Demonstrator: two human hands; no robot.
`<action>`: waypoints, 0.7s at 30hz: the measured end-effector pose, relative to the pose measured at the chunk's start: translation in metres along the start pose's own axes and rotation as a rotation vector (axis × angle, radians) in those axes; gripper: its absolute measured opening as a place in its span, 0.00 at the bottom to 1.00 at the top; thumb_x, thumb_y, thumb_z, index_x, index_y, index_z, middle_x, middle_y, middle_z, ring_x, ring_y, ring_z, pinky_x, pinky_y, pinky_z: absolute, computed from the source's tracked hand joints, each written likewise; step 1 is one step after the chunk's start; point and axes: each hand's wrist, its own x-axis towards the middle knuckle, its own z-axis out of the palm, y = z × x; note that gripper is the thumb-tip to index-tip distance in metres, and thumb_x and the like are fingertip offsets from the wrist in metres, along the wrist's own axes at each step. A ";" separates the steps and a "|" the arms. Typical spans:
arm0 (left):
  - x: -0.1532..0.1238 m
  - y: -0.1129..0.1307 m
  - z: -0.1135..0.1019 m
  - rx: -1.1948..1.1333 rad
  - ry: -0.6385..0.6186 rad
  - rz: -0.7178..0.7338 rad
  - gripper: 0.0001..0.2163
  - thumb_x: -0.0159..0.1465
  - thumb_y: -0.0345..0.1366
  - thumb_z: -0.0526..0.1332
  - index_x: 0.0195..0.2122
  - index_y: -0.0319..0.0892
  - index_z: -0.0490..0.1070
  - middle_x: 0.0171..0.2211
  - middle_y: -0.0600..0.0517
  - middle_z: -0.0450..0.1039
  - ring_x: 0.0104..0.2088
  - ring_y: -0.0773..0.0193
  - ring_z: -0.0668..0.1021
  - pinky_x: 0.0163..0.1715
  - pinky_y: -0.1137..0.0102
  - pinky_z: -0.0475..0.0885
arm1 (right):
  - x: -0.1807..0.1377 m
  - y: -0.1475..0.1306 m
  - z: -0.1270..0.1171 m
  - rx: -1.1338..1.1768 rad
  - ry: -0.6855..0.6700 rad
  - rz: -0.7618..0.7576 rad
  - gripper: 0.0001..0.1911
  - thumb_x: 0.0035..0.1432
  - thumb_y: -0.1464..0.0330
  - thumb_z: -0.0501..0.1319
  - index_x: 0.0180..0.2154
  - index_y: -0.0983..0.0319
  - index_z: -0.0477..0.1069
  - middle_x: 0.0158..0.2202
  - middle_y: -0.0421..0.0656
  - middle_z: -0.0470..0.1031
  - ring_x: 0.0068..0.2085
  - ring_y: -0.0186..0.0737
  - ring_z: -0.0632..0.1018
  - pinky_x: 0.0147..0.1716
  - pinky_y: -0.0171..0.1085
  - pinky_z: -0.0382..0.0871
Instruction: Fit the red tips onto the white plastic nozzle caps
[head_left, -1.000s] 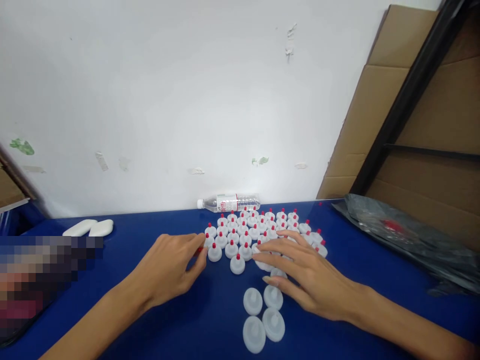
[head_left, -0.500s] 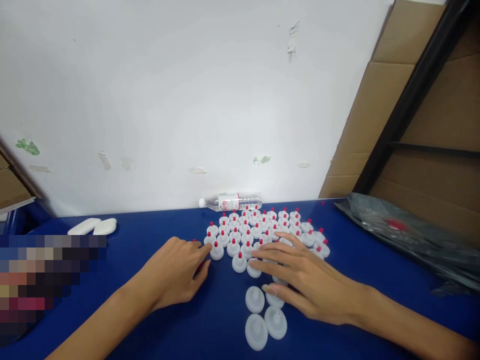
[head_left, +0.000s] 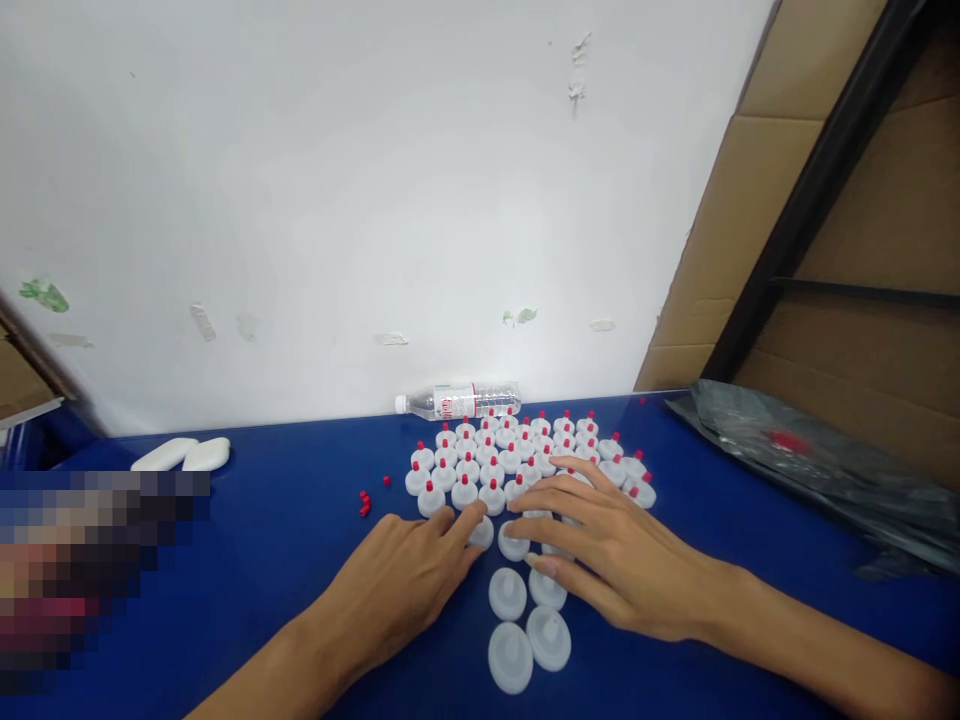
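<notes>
Many white round lids with nozzles stand in a cluster on the blue table, most topped with small red caps. My left hand has its thumb and index finger closed about a white lid at the cluster's front; its tip is hidden by the fingers. To the right, my right hand is spread open over several lids, its fingertips among them and some covered from view. Beside its thumb is a lid without a red cap. Several more uncapped lids lie nearer to me.
Loose red caps lie left of the cluster. A clear plastic bottle lies on its side against the wall. Two white oval pieces sit at the left back. A dark plastic bag lies at the right, by cardboard.
My left hand has moved right, from beside the loose red caps to the front lid, uncovering those caps. My right hand stays nearly in place, still spread over the lids.
</notes>
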 end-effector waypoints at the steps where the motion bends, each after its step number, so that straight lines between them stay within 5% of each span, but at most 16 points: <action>1: 0.000 -0.001 0.000 -0.012 0.029 0.009 0.09 0.77 0.33 0.54 0.57 0.44 0.64 0.40 0.52 0.82 0.28 0.53 0.85 0.19 0.65 0.66 | 0.000 0.000 0.000 0.006 -0.006 -0.004 0.15 0.78 0.64 0.53 0.57 0.57 0.73 0.55 0.44 0.78 0.57 0.43 0.78 0.67 0.53 0.55; 6: 0.003 -0.004 -0.007 -0.077 0.217 0.029 0.11 0.81 0.34 0.43 0.45 0.45 0.63 0.33 0.56 0.78 0.19 0.59 0.79 0.15 0.65 0.59 | -0.002 -0.001 -0.001 0.012 -0.050 -0.021 0.15 0.78 0.62 0.54 0.59 0.55 0.72 0.64 0.47 0.73 0.64 0.42 0.74 0.70 0.54 0.52; 11: 0.002 0.009 -0.013 -0.169 0.423 0.097 0.10 0.82 0.36 0.46 0.42 0.45 0.61 0.30 0.58 0.75 0.20 0.68 0.77 0.17 0.71 0.63 | -0.001 -0.007 -0.002 -0.032 -0.139 -0.117 0.19 0.77 0.58 0.55 0.63 0.52 0.71 0.73 0.51 0.61 0.73 0.47 0.62 0.69 0.56 0.55; 16: 0.001 0.017 -0.017 -0.136 0.498 0.152 0.09 0.80 0.35 0.50 0.40 0.45 0.63 0.29 0.57 0.74 0.19 0.67 0.73 0.18 0.69 0.61 | 0.000 -0.013 -0.002 -0.018 -0.029 -0.185 0.14 0.76 0.60 0.56 0.55 0.54 0.76 0.59 0.52 0.74 0.61 0.44 0.75 0.66 0.56 0.60; 21: 0.001 0.019 -0.027 -0.143 0.383 0.147 0.12 0.77 0.29 0.45 0.39 0.46 0.64 0.27 0.55 0.72 0.19 0.64 0.70 0.18 0.65 0.59 | -0.001 -0.016 -0.002 -0.014 0.131 -0.246 0.11 0.73 0.71 0.57 0.47 0.54 0.77 0.44 0.46 0.76 0.51 0.41 0.76 0.64 0.53 0.62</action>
